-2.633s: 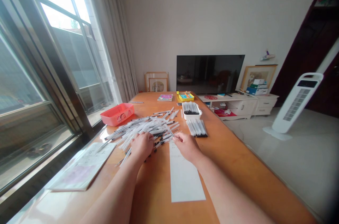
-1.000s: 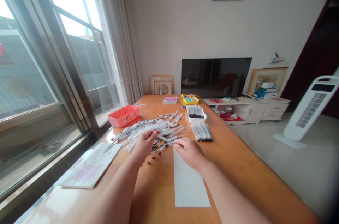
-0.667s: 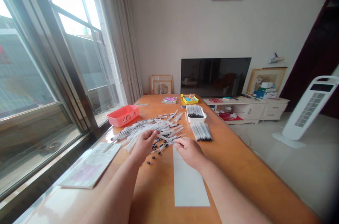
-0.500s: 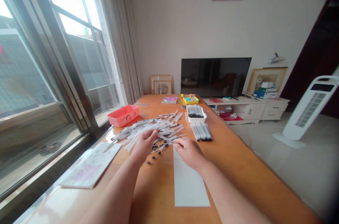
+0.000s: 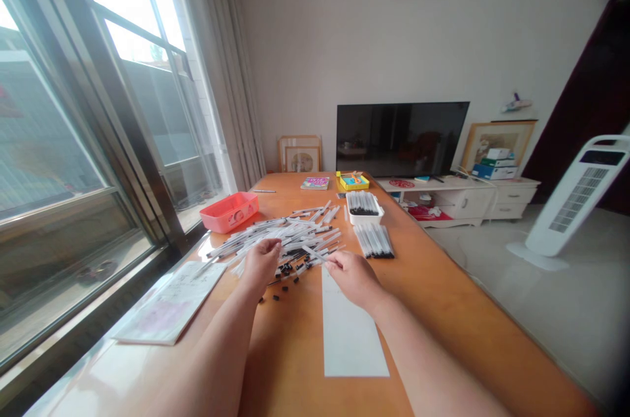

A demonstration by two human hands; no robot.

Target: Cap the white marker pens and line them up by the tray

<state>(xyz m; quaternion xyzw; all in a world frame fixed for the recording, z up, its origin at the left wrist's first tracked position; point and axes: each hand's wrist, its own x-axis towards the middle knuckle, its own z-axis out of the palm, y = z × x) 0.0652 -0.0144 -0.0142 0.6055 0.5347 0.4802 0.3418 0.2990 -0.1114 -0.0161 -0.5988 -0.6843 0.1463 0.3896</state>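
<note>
Orange wooden counter [image 5: 295, 364] runs from the bottom of the frame toward the far wall, and a loose pile of transparent pen barrels [image 5: 275, 240] lies across its middle, just above the hands. The left hand [image 5: 260, 264] sits at the near edge of the pile with its fingers curled inward; the view does not show whether it grips anything. The right hand [image 5: 353, 279] is partly closed, with thumb and fingertips pinching the end of a single transparent pen [image 5: 315, 254]. That pen slants up and left, its far end over the pile. Small black pen caps [image 5: 278, 297] lie scattered on the wood just below the pile, beside the left hand.

A long white paper strip [image 5: 349, 338] lies under the right forearm's side of the counter, and a sheet-covered notebook [image 5: 170, 302] lies at lower left. Beyond the pile, a white tray of black-tipped pens [image 5: 363, 212] stands just above a neat bundle of pens [image 5: 374, 241]. A red plastic basket [image 5: 229, 212] sits near the window at left. Farther off are a yellow box [image 5: 353, 182], a small book [image 5: 315, 183] and a lone pen [image 5: 263, 191].
</note>
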